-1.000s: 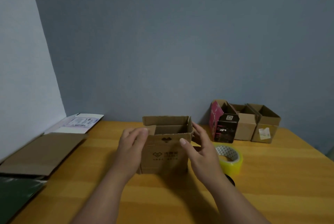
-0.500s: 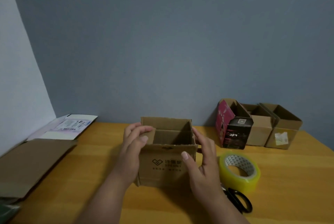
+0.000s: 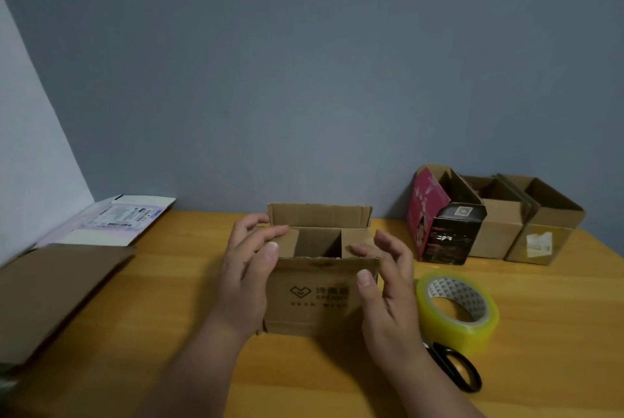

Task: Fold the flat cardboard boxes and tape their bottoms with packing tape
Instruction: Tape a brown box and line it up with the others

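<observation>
A small brown cardboard box with a printed logo stands on the wooden table, its opening facing up. Its far flap stands upright, and the two side flaps are folded inward. My left hand is at the box's left end, fingers lying over the left side flap and thumb at the front panel's top corner. My right hand mirrors it at the right end, fingertips pressing the right side flap and thumb on the front corner. A yellow roll of packing tape lies just right of my right hand.
Black-handled scissors lie in front of the tape. Three erected boxes stand at the back right: a pink-and-black one and two brown ones. Flat brown cardboard and a flat white labelled box lie at the left.
My fingers have moved over the box's top edges, and the two side flaps now lie further inward. The view has shifted closer to the box.
</observation>
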